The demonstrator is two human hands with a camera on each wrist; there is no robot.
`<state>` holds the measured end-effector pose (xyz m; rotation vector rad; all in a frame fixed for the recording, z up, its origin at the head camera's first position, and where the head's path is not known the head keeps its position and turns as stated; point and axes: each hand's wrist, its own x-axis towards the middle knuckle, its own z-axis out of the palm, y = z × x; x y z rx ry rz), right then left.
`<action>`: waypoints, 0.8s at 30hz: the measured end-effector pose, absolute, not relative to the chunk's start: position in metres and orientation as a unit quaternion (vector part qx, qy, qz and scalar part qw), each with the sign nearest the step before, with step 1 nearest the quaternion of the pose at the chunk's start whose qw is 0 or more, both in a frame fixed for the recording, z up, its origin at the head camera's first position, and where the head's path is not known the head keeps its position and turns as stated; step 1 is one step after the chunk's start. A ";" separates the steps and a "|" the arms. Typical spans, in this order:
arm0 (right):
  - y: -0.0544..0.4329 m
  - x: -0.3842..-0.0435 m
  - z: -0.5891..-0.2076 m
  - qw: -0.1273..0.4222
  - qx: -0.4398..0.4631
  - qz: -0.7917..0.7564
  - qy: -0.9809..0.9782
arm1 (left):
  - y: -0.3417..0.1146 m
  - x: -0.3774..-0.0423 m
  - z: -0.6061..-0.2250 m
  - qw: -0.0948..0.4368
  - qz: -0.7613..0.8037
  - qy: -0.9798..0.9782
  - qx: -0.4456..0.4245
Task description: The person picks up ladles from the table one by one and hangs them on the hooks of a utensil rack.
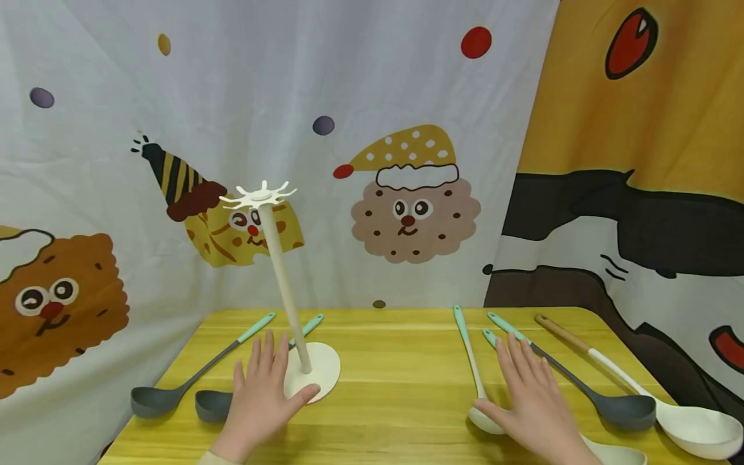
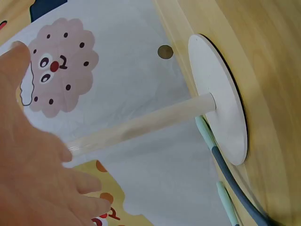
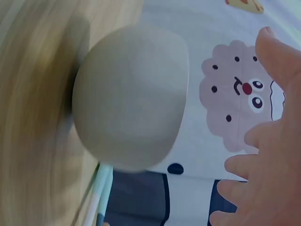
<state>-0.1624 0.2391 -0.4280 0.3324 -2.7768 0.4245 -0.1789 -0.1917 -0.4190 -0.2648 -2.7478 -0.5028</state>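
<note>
My left hand [image 1: 264,394] is spread, palm down, in front of a white utensil stand [image 1: 285,290] with a round base and a ring of hooks on top. In the left wrist view its fingers hold nothing, and the stand's pole [image 2: 146,125] rises beyond them. Beside that hand lie two grey ladles, one in full [image 1: 154,400] and one [image 1: 212,405] partly hidden. My right hand [image 1: 531,400], also spread and holding nothing, hovers over ladles on the right. Nearest its thumb is a cream ladle [image 1: 485,420] with a mint handle. A pale ladle bowl [image 3: 131,99] fills much of the right wrist view.
Farther right lie a grey ladle [image 1: 624,412] with a mint handle and a white ladle [image 1: 700,429] with a wooden handle. Another pale bowl [image 1: 616,454] shows at the bottom edge. A printed cloth [image 1: 325,271] hangs behind the wooden table [image 1: 401,361].
</note>
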 end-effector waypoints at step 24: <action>0.188 -0.169 -0.433 0.223 0.150 0.226 -0.937 | -0.206 -0.220 -0.393 0.192 -0.332 -0.922 -0.051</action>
